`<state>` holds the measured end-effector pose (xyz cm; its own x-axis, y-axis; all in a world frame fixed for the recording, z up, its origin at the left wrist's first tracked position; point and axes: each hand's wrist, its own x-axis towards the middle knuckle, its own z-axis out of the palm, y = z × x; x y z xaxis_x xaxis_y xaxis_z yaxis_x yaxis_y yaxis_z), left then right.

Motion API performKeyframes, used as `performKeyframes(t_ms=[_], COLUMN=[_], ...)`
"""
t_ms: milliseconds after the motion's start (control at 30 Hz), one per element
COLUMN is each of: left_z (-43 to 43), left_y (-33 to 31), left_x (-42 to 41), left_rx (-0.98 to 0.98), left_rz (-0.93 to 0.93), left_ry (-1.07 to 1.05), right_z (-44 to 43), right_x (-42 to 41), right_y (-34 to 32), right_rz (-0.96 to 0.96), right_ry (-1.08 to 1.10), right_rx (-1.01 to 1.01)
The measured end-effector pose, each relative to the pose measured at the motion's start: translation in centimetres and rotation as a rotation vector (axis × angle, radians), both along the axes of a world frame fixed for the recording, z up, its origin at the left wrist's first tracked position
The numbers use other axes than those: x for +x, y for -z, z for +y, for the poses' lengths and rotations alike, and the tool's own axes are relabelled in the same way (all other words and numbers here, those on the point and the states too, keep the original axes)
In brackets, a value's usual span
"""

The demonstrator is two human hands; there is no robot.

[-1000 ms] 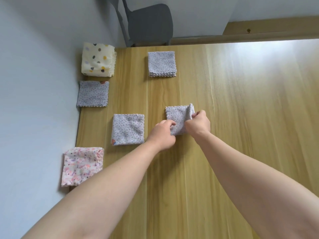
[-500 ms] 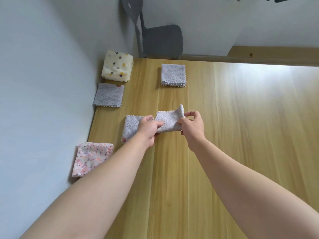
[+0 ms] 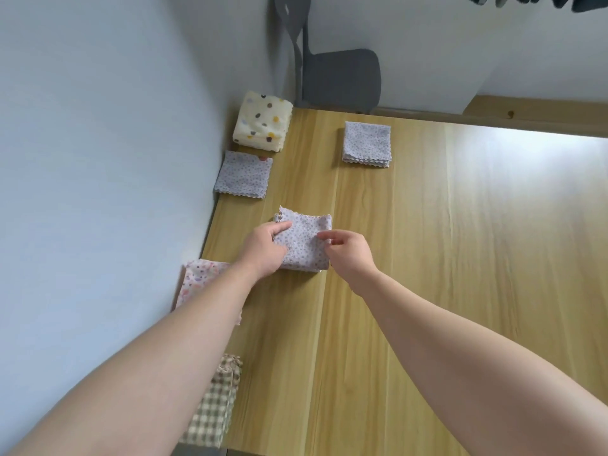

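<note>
The wooden table [image 3: 460, 258] filled most of the view, with its left edge against a pale wall. A grey chair [image 3: 342, 77] stood beyond the far edge.

Folded textiles lay along the left edge. From far to near they were:
- A cream polka-dot cloth bundle [image 3: 263, 121] at the far left corner.
- A flat lavender square [image 3: 243, 174] just beside the bundle.
- A pink floral cloth [image 3: 200, 278], partly hidden by the left forearm.
- A beige gingham cloth [image 3: 214, 413] near the near left corner.

A stack of lavender cloths [image 3: 367, 143] with scalloped edges sat near the far edge, well apart from the row.

The lavender floral cloth [image 3: 304, 241], folded to a square, lay close to the left edge, between the lavender square and the pink floral cloth. Its far left corner stood slightly raised. A pale edge of further fabric showed under its near right corner.

The left hand [image 3: 261, 250] gripped the cloth's left side. The thumb [image 3: 281, 228] lay on top and the fingers were curled at the edge.

The right hand [image 3: 352, 255] was loosely curled, with its fingertips [image 3: 324, 235] touching the cloth's upper face near the right side. Whether they pinched the fabric or only rested on it could not be determined.
</note>
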<state>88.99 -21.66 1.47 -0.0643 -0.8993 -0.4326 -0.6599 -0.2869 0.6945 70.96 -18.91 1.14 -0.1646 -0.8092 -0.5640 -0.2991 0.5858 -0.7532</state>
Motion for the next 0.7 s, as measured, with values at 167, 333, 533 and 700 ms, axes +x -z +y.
performKeyframes(t_ms=[167,333,533,700], left_z=[0.0,-0.2,0.3,0.8], left_y=[1.2,2.0,3.0,2.7], left_x=[0.7,0.7,0.4,0.1], left_rx=[-0.029,-0.046,-0.028,-0.128], left_rz=[-0.071,-0.098,-0.132,-0.423], left_ry=[0.037,0.052,0.101,0.214], right_z=[-0.2,-0.5,-0.2,0.1], right_x=[1.0,1.3,1.2,1.4], right_y=[0.5,1.3,2.6,2.9], right_rz=[0.037,0.075,0.107,0.346], right_ry=[-0.027,-0.045,-0.09,-0.282], right_rx=[0.04,0.036,0.041,-0.052])
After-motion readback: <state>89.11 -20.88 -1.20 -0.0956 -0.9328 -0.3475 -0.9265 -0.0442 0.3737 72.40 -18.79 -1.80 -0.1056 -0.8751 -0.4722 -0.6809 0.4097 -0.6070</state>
